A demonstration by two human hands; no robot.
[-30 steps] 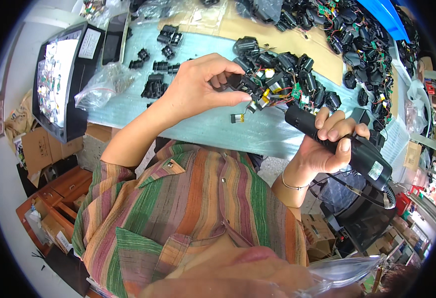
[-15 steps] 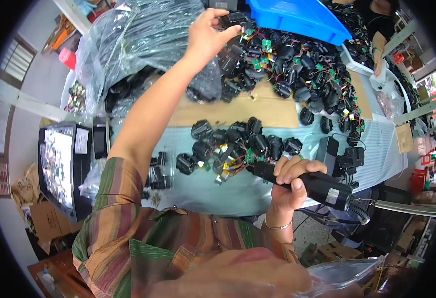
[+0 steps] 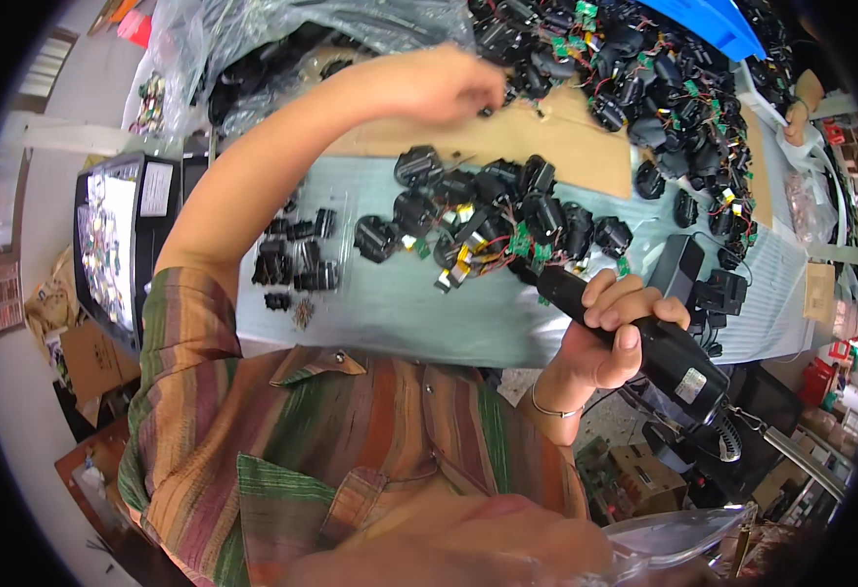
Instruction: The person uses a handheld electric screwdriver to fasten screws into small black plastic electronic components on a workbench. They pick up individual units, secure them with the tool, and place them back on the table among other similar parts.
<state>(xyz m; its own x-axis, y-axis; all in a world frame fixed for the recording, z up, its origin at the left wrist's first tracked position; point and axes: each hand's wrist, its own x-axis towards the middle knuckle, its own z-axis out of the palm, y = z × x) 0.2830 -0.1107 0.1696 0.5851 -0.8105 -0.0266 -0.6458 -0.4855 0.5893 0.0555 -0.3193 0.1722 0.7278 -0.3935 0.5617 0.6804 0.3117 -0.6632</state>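
Worktable point(image 3: 419, 328): covered with a pale blue-green sheet, spans the middle of the view. Large heap point(image 3: 634, 73) of black housings with green boards and red wires: far right part of the table, beside a blue bin point(image 3: 713, 24). Clear plastic bag point(image 3: 189, 68): far left, black parts visible inside. Cardboard sheet point(image 3: 595, 147): flat, between the large heap and the nearer work area. Black-framed panel point(image 3: 108, 235): upright at the left end, bright face.

Near cluster point(image 3: 543, 215): black rounded housings with boards, wires and yellow-and-silver cells, mid-table, in front of the cardboard. Power driver point(image 3: 683, 367): black, cylindrical, tilted, front end pointing at the cluster's near edge; contact there cannot be determined. Coiled cord point(image 3: 729, 440) at its rear end.

Right hand point(image 3: 605, 342): fingers wrapped round the driver, gripping it. Left hand point(image 3: 444, 88): above the cardboard, beyond the cluster, blurred; fingers curled, a dark spot at the tips; cannot tell whether anything is held.

Small black parts point(image 3: 316, 277): grouped left of the cluster. Tiny metal pieces point(image 3: 303, 313): loose pile, just beside those parts.
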